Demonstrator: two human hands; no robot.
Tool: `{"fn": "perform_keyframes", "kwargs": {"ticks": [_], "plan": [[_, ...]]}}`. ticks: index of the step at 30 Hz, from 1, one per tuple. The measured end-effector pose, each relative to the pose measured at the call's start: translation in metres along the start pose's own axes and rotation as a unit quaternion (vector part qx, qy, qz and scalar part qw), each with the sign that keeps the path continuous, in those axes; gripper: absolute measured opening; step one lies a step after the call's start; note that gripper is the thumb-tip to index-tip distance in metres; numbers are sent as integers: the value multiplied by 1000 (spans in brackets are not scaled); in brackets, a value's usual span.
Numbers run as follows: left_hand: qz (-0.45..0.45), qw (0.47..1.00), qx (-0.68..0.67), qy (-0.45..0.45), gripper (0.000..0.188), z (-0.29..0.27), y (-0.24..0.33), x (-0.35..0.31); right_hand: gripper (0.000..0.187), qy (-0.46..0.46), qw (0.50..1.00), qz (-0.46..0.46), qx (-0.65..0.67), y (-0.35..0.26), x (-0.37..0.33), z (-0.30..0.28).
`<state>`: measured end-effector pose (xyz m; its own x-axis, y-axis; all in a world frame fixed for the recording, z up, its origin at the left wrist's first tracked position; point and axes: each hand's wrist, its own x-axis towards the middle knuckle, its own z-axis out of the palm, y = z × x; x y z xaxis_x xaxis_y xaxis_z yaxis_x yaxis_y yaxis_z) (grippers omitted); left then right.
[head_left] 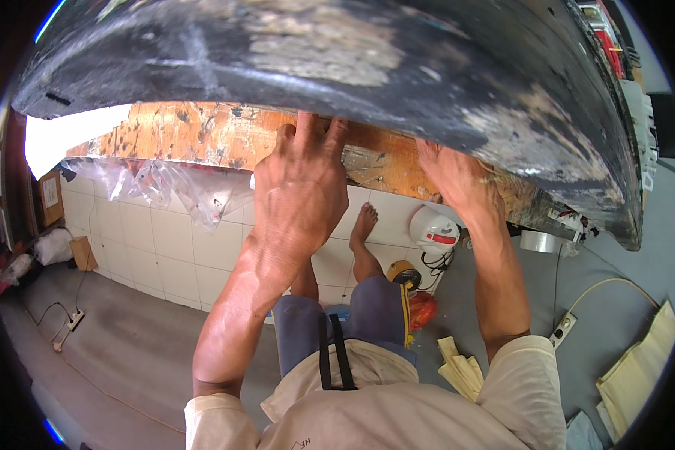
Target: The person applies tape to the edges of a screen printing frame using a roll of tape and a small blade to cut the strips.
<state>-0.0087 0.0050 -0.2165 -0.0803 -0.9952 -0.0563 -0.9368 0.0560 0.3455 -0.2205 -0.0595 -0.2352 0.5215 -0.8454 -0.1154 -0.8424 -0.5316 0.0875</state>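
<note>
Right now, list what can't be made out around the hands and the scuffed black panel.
All in the head view:
- Fingertips of the left hand and right hand: hidden by the scuffed black panel.
- Panel's far side: cut off by the top edge.
- Wooden board's far edge: covered by the panel.

Mostly black on the curved shell (337, 64) over the worktop (195, 135), streaked whitish and patched with pale beige. Orange-brown on the worktop itself, flecked and blotched in black. Below the worktop, off-white on the floor tiles (172, 240), ruled with thin darker lines; white with a red patch on the rounded object (425, 223). On the wearer's side of the worktop, blue-grey on the shorts (379, 307), edged in yellow; beige on the shirt (427, 409), black on the cords (324, 360).
</note>
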Motion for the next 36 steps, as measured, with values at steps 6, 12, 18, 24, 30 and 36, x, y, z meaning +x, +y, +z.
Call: {"fn": "perform_keyframes", "kwargs": {"ticks": [6,12,18,24,30,36], "plan": [[2,1000,-19,-5,37,-2,4,5,45,-42,620,-375,-688,48,-8,67],[-2,1000,-15,0,25,4,-2,-1,48,45,31,-538,-841,59,-1,73],[-42,993,-73,-87,15,-8,2,3,46,28,-379,-369,-848,55,-6,59],[17,994,-100,-36,12,-6,-7,-3,45,-20,-444,-328,-834,50,-11,53],[-6,996,-63,-62,14,-12,0,4,43,-44,-457,-320,-829,47,-13,51],[13,993,-116,-13,14,3,-9,-2,42,-57,-460,-312,-829,41,-8,50]]}}
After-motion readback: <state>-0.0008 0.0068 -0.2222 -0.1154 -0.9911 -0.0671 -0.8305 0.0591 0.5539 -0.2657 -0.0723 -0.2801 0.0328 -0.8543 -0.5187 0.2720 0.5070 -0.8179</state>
